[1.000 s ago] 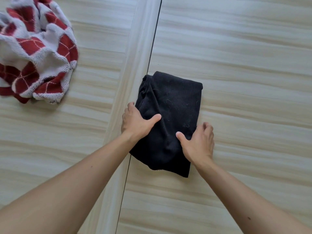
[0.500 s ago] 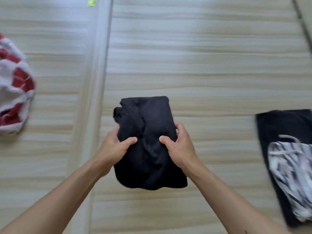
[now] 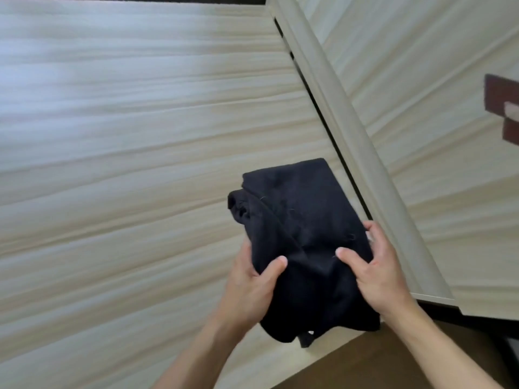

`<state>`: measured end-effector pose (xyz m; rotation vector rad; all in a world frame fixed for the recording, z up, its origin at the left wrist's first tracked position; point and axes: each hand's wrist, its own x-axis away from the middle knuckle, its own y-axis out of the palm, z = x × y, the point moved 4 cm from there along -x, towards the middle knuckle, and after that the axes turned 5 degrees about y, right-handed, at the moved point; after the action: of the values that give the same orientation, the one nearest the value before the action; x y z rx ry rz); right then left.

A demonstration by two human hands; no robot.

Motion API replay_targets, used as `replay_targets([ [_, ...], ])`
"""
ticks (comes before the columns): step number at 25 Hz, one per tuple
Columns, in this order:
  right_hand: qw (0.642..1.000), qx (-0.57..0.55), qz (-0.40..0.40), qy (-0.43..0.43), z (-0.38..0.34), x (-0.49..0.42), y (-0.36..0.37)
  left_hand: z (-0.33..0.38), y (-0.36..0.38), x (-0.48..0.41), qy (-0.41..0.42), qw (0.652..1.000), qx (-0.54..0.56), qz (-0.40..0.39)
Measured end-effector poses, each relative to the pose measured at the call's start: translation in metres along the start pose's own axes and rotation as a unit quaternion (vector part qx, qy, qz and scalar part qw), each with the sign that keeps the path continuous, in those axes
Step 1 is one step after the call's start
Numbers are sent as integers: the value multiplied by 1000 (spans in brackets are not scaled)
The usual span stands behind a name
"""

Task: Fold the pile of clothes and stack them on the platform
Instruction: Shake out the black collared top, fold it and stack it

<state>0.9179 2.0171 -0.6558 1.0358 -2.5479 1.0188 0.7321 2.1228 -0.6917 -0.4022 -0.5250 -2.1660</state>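
- Both hands grip one folded black garment by its near half, thumbs pressed on top and the other fingers wrapped under its sides.
- Left hand clamps the garment's left edge, its thumb lying across the cloth toward 2 o'clock.
- Right hand clamps the right edge, its thumb pointing toward 10 o'clock and its fingertips curled around the side of the fold.
- Between the two thumbs the cloth bunches into a shallow crease.
- Folded into a rough rectangle, the garment has its long axis running from 6 o'clock toward 12 o'clock; a rolled lump of cloth sticks out at its far left corner.
- Its near hem hangs loose below the hands, over the edge of the pale wood-grain platform, with brown floor at 5 o'clock.
- A raised pale strip runs diagonally just right of the garment, from 12 o'clock down toward 4 o'clock.
- Beyond the strip, at 3 o'clock, a dark red-brown item lies at the frame edge, too cropped to identify.
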Motion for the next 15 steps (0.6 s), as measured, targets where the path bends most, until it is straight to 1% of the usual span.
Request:
replay_targets([
  [2, 1000, 5, 26, 13, 31, -30, -32, -28, 43, -19, -49, 998, 42, 9],
  [4, 997, 51, 32, 50, 69, -55, -42, -73, 61, -40, -115, 993, 20, 15],
  [5, 992, 97, 23, 82, 90, -63, -39, -94, 64, -48, -148, 988, -28, 25],
  [6, 982, 155, 19, 105, 109, -68, -35, -109, 62, -55, -180, 976, -111, 51],
  [7, 973, 204, 26, 105, 121, -71, -27, -115, 55, -59, -184, 950, -230, 105],
  [8, 968, 235, 41, 78, 126, -71, -19, -110, 51, -64, -126, 917, -346, 155],
  [9, 965, 254, 57, 32, 124, -69, -10, -96, 55, -70, -7, 885, -429, 181],
  [10, 960, 272, 66, -16, 120, -66, 1, -81, 66, -77, 127, 855, -475, 165],
  [11, 951, 300, 65, -50, 118, -62, 13, -72, 80, -85, 232, 818, -513, 115],
  [12, 940, 330, 62, -68, 119, -55, 25, -66, 93, -94, 298, 774, -556, 48],
  [13, 931, 354, 60, -70, 126, -51, 36, -74, 99, -109, 313, 736, -600, -26],
  [14, 923, 375, 60, -61, 136, -48, 45, -84, 101, -124, 283, 702, -645, -106],
  [15, 915, 396, 57, -47, 146, -45, 51, -98, 95, -138, 222, 668, -687, -179],
])
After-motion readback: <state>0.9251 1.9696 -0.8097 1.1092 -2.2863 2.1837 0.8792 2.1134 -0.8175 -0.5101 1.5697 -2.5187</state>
